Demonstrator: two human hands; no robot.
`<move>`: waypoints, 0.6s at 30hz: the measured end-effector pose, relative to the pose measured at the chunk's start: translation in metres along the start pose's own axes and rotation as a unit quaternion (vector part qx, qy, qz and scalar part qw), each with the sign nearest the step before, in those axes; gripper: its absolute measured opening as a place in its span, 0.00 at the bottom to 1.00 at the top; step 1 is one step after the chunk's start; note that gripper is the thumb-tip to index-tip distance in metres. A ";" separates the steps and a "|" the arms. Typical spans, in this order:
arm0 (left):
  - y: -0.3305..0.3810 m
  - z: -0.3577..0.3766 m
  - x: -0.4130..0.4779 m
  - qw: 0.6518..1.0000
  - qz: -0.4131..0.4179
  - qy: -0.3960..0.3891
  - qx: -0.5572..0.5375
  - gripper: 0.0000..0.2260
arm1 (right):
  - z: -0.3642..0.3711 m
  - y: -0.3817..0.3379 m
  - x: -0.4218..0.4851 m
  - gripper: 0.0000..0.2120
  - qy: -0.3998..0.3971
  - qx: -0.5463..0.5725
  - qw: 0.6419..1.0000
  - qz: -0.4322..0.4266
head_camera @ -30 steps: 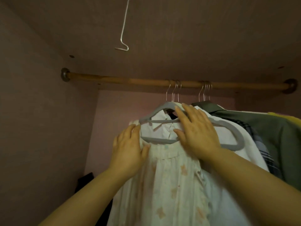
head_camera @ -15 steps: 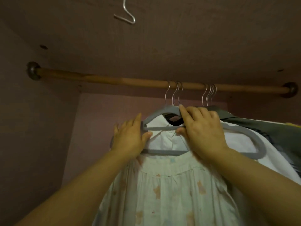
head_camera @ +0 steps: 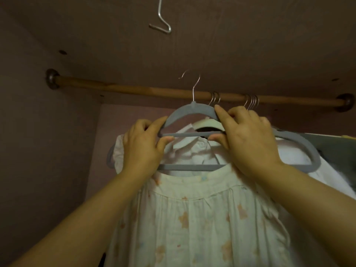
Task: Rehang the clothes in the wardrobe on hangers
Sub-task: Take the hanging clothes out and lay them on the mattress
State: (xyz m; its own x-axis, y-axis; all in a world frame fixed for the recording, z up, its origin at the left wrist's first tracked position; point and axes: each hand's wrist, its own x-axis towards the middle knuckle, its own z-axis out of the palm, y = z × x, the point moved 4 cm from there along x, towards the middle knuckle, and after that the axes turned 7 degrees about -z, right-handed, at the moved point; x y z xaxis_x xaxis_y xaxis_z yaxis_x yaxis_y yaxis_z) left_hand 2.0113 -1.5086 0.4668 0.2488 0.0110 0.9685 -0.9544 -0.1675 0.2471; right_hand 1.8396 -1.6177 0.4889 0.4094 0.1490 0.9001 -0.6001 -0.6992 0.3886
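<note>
Grey hanger (head_camera: 192, 110) held up at centre, just below and in front of the wooden rod (head_camera: 125, 89). Its metal hook (head_camera: 195, 87) rises across the rod in this view, the curve standing above the rod line and not seated on it. Pale floral dress (head_camera: 192, 218) hangs down from the hanger's lower bar and fills the lower middle of the view; the hanger's left end shows past the dress sleeve. Left hand (head_camera: 142, 149) grips the hanger's left shoulder, fingers curled over it, thumb beneath the thin crossbar. Right hand (head_camera: 248, 139) pinches the right side of the top arc, index finger on the arc, thumb under the crossbar. Hands apart, one at each side of the hanger neck. White collared shirt (head_camera: 194, 149) visible through the hanger frame, just behind. Two clusters of hooks sit on the rod: near cluster (head_camera: 214, 98) beside the right index finger, far cluster (head_camera: 251, 101) further right. Green garment (head_camera: 335, 149) at right edge. Bent wire hook (head_camera: 161, 22) hangs from the wardrobe ceiling (head_camera: 250, 45).
</note>
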 end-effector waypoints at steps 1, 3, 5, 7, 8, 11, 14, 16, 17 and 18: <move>0.000 -0.007 -0.008 1.000 -0.004 0.002 0.000 0.21 | -0.004 -0.004 -0.006 0.32 -0.001 0.012 1.000 -0.005; 0.002 -0.022 -0.026 1.000 -0.013 0.005 0.008 0.21 | -0.012 -0.014 -0.019 0.31 0.021 0.040 0.999 -0.022; 0.006 -0.037 -0.044 1.000 -0.017 0.009 0.023 0.21 | -0.019 -0.021 -0.034 0.29 0.070 0.071 0.994 -0.038; 0.011 -0.051 -0.063 0.999 -0.022 0.012 0.038 0.22 | -0.025 -0.028 -0.049 0.29 0.091 0.093 0.990 -0.047; 0.014 -0.058 -0.072 0.999 -0.024 0.014 0.047 0.22 | -0.027 -0.031 -0.056 0.29 0.095 0.103 0.989 -0.049; 0.018 -0.078 -0.098 0.996 -0.030 0.006 0.079 0.22 | -0.036 -0.042 -0.078 0.28 0.103 0.133 0.984 -0.057; 0.029 -0.098 -0.121 0.994 -0.048 -0.012 0.100 0.22 | -0.052 -0.049 -0.101 0.27 0.099 0.152 0.982 -0.052; 0.037 -0.110 -0.136 0.992 -0.055 -0.026 0.107 0.23 | -0.065 -0.052 -0.117 0.27 0.091 0.162 0.981 -0.046; 0.042 -0.115 -0.144 0.992 -0.059 -0.034 0.109 0.23 | -0.073 -0.054 -0.125 0.28 0.084 0.165 0.982 -0.044; 0.046 -0.120 -0.152 0.991 -0.061 -0.044 0.111 0.23 | -0.080 -0.056 -0.133 0.28 0.077 0.165 0.982 -0.043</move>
State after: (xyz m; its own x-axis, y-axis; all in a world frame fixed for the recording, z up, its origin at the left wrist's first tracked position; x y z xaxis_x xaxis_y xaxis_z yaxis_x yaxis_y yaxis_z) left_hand 1.9100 -1.3992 0.3351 0.3822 -0.0407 0.9232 -0.8594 -0.3829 0.3389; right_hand 1.7633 -1.5422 0.3628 0.3259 0.3037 0.8953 -0.3024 -0.8638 0.4031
